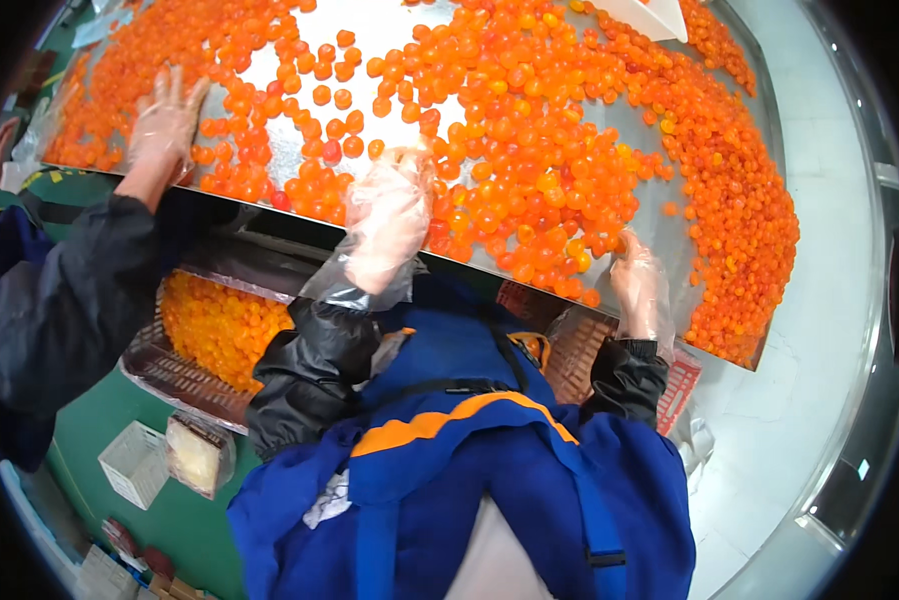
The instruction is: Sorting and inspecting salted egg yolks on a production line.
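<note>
Many glossy orange balls that look like salted egg yolks (529, 130) lie spread over a metal table (599, 290). My left hand (389, 220), in a loose clear plastic glove, reaches over the table's near edge and touches the yolks around it. Crumpled glove film and the bent hand hide how its fingers are set. Farther right, my right hand (641, 288) wears a similar glove and stands edge-on at the near rim. Its fingers stretch forward beside the yolks, with nothing seen held in them.
At left, another person's gloved hand (164, 130) lies spread on the yolks. Below the table, a crate (194, 385) holds yellow-orange yolks; a reddish crate (679, 390) sits by my right arm. A white basket (137, 465) stands on the green floor. A white scoop-like container (649, 15) rests at the far side.
</note>
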The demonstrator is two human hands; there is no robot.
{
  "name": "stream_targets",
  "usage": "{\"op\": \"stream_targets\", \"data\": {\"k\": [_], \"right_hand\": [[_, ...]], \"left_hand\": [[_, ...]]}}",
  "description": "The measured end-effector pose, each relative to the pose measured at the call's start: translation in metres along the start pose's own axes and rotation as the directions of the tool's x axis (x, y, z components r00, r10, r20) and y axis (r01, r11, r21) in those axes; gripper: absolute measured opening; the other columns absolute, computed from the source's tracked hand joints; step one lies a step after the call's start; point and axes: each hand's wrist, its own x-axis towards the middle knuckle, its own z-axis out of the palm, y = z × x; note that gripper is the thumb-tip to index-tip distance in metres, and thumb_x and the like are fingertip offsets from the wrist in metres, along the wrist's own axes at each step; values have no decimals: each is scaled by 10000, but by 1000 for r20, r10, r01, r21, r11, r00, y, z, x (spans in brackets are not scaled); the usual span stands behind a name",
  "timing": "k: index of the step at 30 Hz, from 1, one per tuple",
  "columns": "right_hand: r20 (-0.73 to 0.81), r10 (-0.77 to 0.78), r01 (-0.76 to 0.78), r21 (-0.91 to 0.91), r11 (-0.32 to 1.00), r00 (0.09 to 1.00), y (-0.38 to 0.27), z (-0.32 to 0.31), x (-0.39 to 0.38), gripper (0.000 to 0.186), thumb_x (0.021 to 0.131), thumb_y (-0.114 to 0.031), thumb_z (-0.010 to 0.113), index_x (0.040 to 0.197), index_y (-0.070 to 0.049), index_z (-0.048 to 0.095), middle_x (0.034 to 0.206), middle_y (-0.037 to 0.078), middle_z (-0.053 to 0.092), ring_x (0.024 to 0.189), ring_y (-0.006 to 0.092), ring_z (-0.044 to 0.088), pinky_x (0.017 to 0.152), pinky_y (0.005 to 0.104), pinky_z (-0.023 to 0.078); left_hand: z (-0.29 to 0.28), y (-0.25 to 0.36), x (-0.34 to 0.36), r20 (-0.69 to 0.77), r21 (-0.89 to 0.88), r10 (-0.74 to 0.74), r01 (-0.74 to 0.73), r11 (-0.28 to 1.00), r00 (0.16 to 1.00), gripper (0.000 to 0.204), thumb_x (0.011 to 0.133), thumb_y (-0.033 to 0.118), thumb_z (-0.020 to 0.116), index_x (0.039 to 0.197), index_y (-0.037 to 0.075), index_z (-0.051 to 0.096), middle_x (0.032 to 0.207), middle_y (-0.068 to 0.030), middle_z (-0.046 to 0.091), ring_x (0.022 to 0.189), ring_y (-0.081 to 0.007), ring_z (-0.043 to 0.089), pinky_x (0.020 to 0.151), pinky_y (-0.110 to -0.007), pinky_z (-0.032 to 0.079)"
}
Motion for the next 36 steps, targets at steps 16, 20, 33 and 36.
{"op": "stream_targets", "data": {"k": [16, 20, 33, 36], "right_hand": [[-241, -258, 350, 529, 773, 935, 22, 56, 3, 383, 764, 99, 496, 1041, -64, 704, 859, 145, 639, 806, 302, 621, 737, 401, 514], [-125, -362, 355, 638, 684, 924, 30, 34, 2, 438, 733, 162, 450, 1048, -33, 682, 870, 164, 648, 832, 317, 641, 749, 390, 525], [-227, -748, 756, 421, 502, 623, -26, -45, 58, 321, 879, -101, 633, 1198, -104, 659, 1064, 136, 654, 945, 341, 657, 817, 456, 535], [-88, -840, 831, 233, 505, 535, -66, -49, 51, 438, 867, -178, 663, 1298, -113, 618, 1070, 165, 619, 941, 358, 639, 807, 466, 534]], "left_hand": [[-16, 20, 13, 43, 62, -112, 110, 992, 993, 167, 940, 177, 659, 1089, 106, 685, 1037, -117, 677, 948, -317, 674, 779, -401, 540], [-12, 22, 14, -79, 99, -148, 155, 983, 986, 183, 929, 134, 666, 1108, 101, 678, 1092, -131, 678, 996, -330, 676, 824, -392, 549], [-11, 27, 10, -196, 85, -262, 282, 956, 945, 247, 913, 131, 651, 1146, 49, 661, 1201, -172, 635, 1097, -360, 637, 931, -415, 525], [-11, 26, 8, -204, 80, -233, 254, 964, 951, 234, 910, 122, 653, 1130, 41, 662, 1212, -170, 632, 1109, -356, 634, 953, -406, 515]]}}
